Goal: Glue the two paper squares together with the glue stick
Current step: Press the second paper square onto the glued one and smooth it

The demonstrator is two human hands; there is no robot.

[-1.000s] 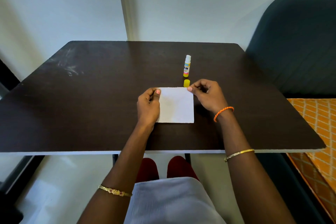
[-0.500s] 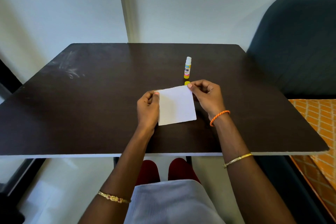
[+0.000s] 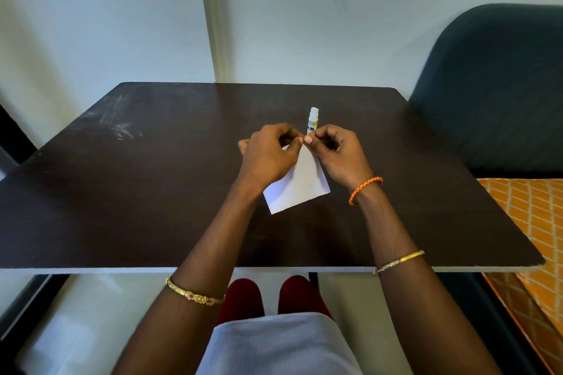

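Note:
White paper (image 3: 300,184) hangs tilted above the dark table (image 3: 152,192), looking like a single sheet, so I cannot tell whether it is one square or two stacked. My left hand (image 3: 268,155) and my right hand (image 3: 338,152) pinch its far corner together, fingertips nearly touching. The glue stick (image 3: 313,120) stands upright and uncapped just behind my hands, its lower part hidden by my fingers. Its yellow cap is hidden from view.
A dark upholstered chair (image 3: 499,85) stands at the right, with an orange patterned cushion (image 3: 536,222) below it. A pale wall runs behind the table. Faint white smudges (image 3: 117,126) mark the table's far left.
Both hands lifted the paper off the table and turned it, moving from its two far corners to meet at one corner. The yellow cap went out of sight behind them.

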